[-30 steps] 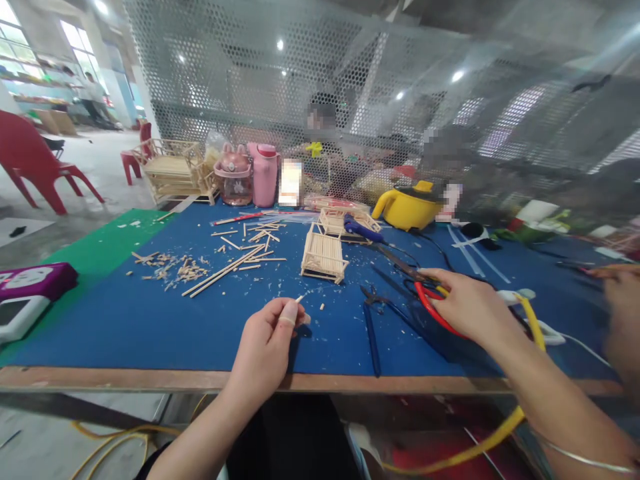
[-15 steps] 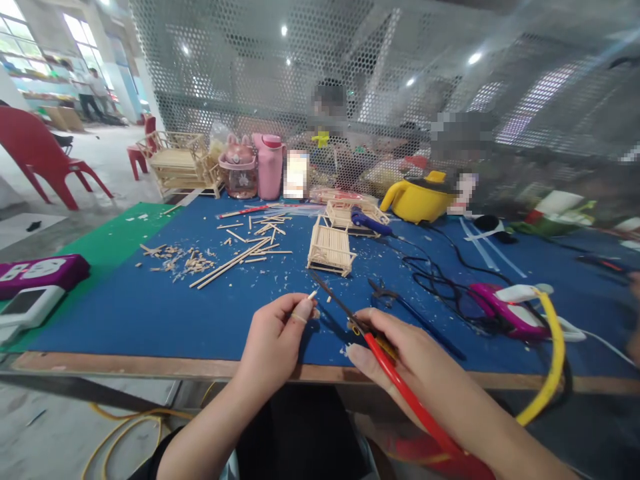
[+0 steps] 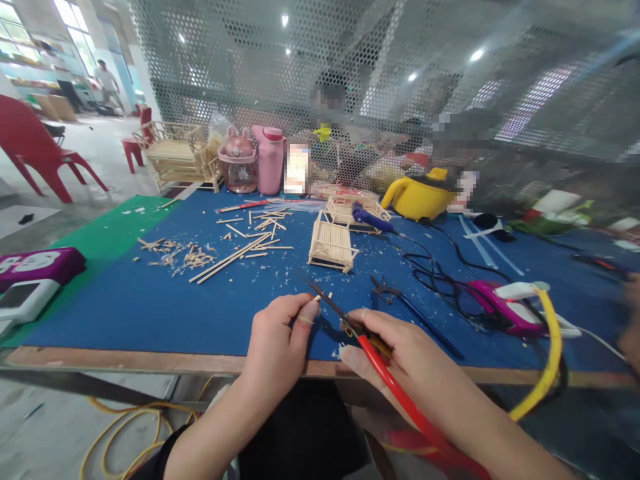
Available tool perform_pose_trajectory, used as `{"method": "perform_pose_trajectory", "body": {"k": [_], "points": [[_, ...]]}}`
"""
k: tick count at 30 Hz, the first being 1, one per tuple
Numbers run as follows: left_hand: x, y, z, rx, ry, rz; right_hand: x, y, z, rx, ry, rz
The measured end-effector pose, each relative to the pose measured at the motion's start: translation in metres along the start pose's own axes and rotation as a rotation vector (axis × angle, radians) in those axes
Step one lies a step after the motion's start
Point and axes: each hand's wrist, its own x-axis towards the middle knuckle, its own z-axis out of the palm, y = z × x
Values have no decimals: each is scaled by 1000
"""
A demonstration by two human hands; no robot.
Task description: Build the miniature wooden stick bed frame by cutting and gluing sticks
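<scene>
While the left hand (image 3: 277,337) pinches a short wooden stick (image 3: 323,297) between thumb and forefinger, the tip pokes out toward two o'clock, just above the near edge of the table. The right hand (image 3: 400,350), at three o'clock from the left one, is closed round the red handle of a pair of scissors (image 3: 350,325); their dark blades are parted and point toward ten o'clock, with the stick lying right at the blades, though I cannot tell whether metal touches wood. The stick is pale, thin and only a stub, most of it hidden by the fingers. The scissors have one red handle and a yellow one, which loops out past the wrist. Both hands hover over a blue mat (image 3: 150,307) strewn with pale chips. At twelve o'clock from the hands stands a small slatted stick frame (image 3: 331,248), and at ten o'clock lie loose sticks (image 3: 235,257). Blue-handled pliers (image 3: 400,303) lie just beyond the right hand, a pink glue gun (image 3: 500,310) at three o'clock. At the far edge stand a yellow pot (image 3: 417,198) and a pink bottle (image 3: 271,158), before a perforated metal screen (image 3: 350,80).
</scene>
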Motion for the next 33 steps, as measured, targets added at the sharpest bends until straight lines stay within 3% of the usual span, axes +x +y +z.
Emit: {"method": "perform_pose_trajectory", "body": {"k": [4,6,8,9,12,15,17,19,20,21,23,27,33], "points": [[-1,-1,-1,-38,-3,-18,-2,4,-4,18,-1,-7],[-2,-2,-1,-79,-2,-51,-2,20,-13,-44,122,73],[-2,-3,-1,-116,-3,-84,3,46,-26,-206,332,232],[-2,-3,-1,-126,-6,-93,8,63,-34,-302,364,307],[-1,-2,0,-124,-19,-101,28,110,-55,-458,305,474],[3,2,-1,-117,-58,-97,45,126,-69,-480,160,393],[10,6,-4,-71,-138,-79,49,110,-72,-641,213,286],[20,10,-8,26,-236,-21,48,79,-70,-701,409,19],[27,12,-10,79,-264,29,48,61,-66,-645,422,-147],[33,14,-11,126,-289,82,48,45,-62,-591,340,-332],[48,15,-13,187,-331,184,53,21,-51,-549,269,-540],[70,11,-14,178,-379,245,71,11,-39,-464,285,-604],[80,3,-7,4,-401,158,93,23,-40,-324,260,-599]]}}
